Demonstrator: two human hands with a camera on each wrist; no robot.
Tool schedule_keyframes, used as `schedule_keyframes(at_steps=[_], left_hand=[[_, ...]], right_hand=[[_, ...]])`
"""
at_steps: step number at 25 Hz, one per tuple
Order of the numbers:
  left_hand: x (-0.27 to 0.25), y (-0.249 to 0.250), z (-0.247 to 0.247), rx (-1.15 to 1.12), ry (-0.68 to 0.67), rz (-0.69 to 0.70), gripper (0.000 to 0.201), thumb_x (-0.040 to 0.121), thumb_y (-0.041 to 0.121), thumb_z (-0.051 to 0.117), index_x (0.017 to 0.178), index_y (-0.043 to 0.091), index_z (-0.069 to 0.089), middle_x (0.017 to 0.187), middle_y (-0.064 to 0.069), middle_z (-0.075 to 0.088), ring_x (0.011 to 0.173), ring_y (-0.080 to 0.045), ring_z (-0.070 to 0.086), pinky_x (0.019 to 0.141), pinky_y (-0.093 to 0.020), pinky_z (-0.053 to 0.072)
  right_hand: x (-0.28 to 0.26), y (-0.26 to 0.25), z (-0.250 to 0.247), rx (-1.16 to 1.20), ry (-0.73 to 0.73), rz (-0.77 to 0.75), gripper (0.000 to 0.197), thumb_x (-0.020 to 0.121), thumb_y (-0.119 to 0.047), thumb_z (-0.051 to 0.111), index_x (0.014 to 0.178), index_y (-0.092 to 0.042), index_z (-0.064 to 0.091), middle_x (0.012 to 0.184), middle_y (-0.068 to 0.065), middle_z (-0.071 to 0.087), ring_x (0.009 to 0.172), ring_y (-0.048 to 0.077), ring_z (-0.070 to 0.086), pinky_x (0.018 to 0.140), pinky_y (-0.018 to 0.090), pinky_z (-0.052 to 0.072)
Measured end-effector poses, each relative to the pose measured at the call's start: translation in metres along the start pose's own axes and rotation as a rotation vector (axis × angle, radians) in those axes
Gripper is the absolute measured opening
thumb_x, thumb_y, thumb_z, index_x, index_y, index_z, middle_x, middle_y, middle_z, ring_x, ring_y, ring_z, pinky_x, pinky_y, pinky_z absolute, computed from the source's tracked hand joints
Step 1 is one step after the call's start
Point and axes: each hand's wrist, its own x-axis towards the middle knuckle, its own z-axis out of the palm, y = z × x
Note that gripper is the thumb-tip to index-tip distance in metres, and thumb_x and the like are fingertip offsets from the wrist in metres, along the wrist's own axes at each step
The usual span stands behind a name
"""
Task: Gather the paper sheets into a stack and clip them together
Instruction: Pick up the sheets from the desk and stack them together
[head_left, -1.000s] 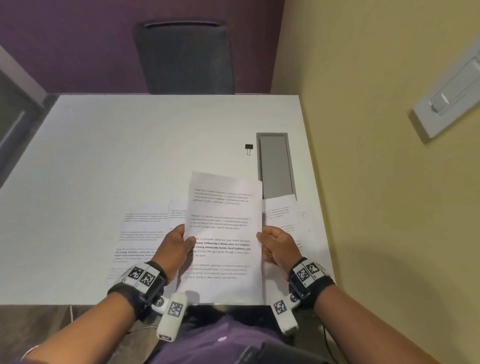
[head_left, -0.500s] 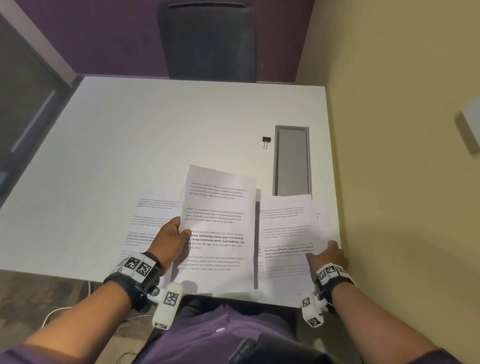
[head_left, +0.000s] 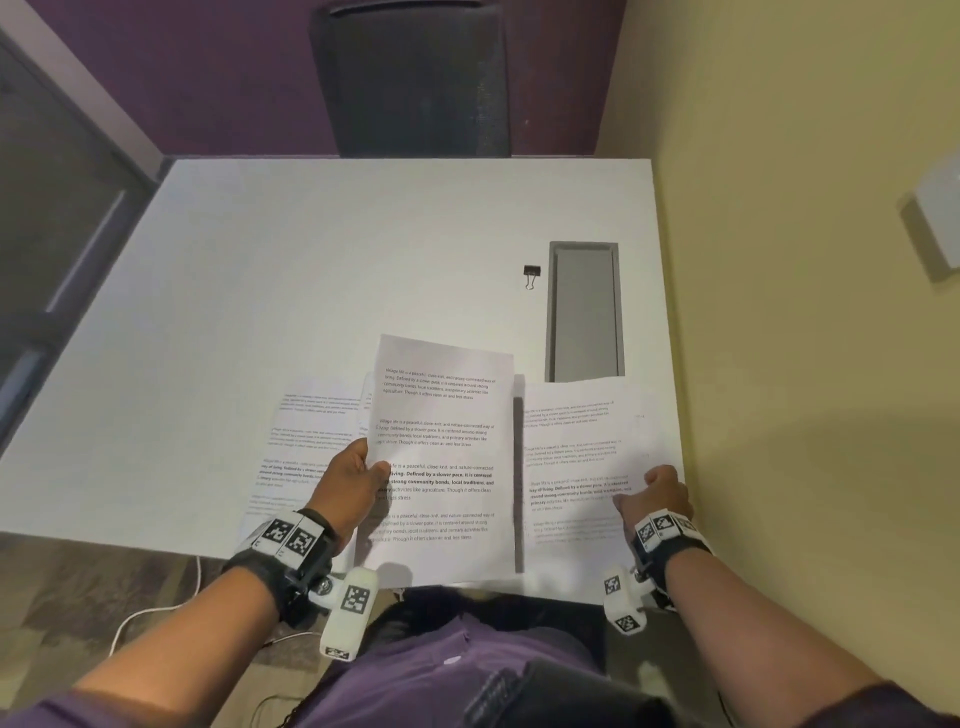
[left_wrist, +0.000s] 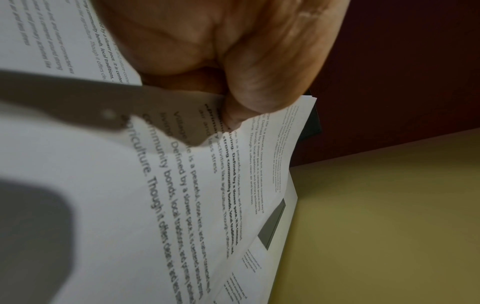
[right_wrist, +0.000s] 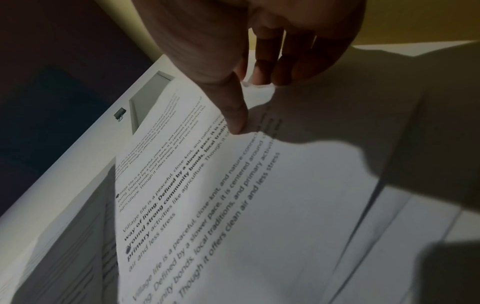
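Observation:
My left hand (head_left: 358, 475) grips a stack of printed sheets (head_left: 447, 415) by its left edge, thumb on top, holding it just above the white table (head_left: 311, 249). The left wrist view shows the fingers (left_wrist: 249, 98) curled round the stack (left_wrist: 182, 195). Another printed sheet (head_left: 571, 431) lies on the table to the right. My right hand (head_left: 652, 491) pinches this sheet near its right edge, with the thumb (right_wrist: 235, 123) on top of the sheet (right_wrist: 233, 205) and the fingers curled behind. More sheets (head_left: 306, 431) lie at the left, partly under the stack. A black binder clip (head_left: 531, 275) lies farther back.
A grey rectangular recess (head_left: 584, 312) is set in the table beside the clip. The yellow wall (head_left: 805, 364) runs close along the table's right edge. A dark chair (head_left: 410, 78) stands at the far side. A white cable (head_left: 156, 613) hangs below the near edge.
My right hand let go of the stack's right edge, moved right to the sheet on the table and pinched its edge. The left hand kept holding the stack.

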Motion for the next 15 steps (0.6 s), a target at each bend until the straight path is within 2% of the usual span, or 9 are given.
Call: schedule_keyframes(at_steps=[2,4,6,10,13,15], left_hand=[[-0.004,-0.004,0.002,-0.005,0.003,0.006,0.029,0.1,-0.002,0.049,0.108,0.021,0.065,0.105,-0.006,0.076,0.103,-0.034,0.07,0.095,-0.051,0.055],[-0.007,-0.004,0.0,-0.014,0.008,0.01,0.028,0.099,-0.002,0.049,0.109,0.019,0.065,0.105,-0.005,0.076,0.103,-0.033,0.07,0.095,-0.05,0.055],[-0.008,-0.003,-0.004,-0.01,0.006,0.009,0.027,0.099,-0.002,0.049,0.11,0.018,0.065,0.105,-0.007,0.076,0.103,-0.033,0.07,0.095,-0.051,0.055],[-0.008,-0.009,-0.01,-0.007,0.029,-0.002,0.027,0.099,-0.001,0.05,0.11,0.019,0.065,0.106,-0.007,0.077,0.103,-0.033,0.07,0.095,-0.051,0.055],[-0.012,-0.016,-0.012,0.003,0.037,-0.014,0.026,0.099,0.0,0.051,0.107,0.019,0.066,0.104,-0.01,0.077,0.101,-0.034,0.071,0.094,-0.054,0.055],[-0.013,-0.016,-0.014,0.02,0.029,-0.012,0.024,0.099,0.001,0.051,0.106,0.019,0.066,0.104,-0.016,0.075,0.099,-0.037,0.07,0.093,-0.058,0.055]], right_hand=[[0.0,0.002,-0.002,0.046,-0.019,0.013,0.067,0.071,-0.024,0.083,0.124,-0.019,0.044,0.122,0.012,0.061,0.101,0.037,0.064,0.083,0.044,0.058],[0.001,0.006,-0.003,0.068,-0.048,0.009,0.068,0.073,-0.023,0.082,0.128,-0.017,0.044,0.125,0.013,0.061,0.103,0.037,0.064,0.087,0.045,0.058],[0.0,0.006,-0.005,0.073,-0.061,0.003,0.062,0.073,-0.021,0.083,0.125,-0.013,0.05,0.123,0.014,0.063,0.102,0.035,0.065,0.089,0.045,0.058],[-0.003,0.0,-0.011,0.044,-0.052,-0.016,0.048,0.071,-0.019,0.084,0.112,-0.012,0.06,0.112,0.012,0.066,0.09,0.032,0.067,0.081,0.042,0.061],[-0.005,-0.003,-0.012,0.043,-0.03,-0.027,0.026,0.077,-0.012,0.072,0.098,-0.014,0.057,0.103,0.011,0.067,0.085,0.032,0.066,0.078,0.043,0.06],[-0.007,-0.001,-0.012,0.084,-0.024,-0.007,0.024,0.081,-0.005,0.061,0.103,-0.014,0.057,0.102,0.011,0.066,0.088,0.033,0.065,0.081,0.042,0.059]])
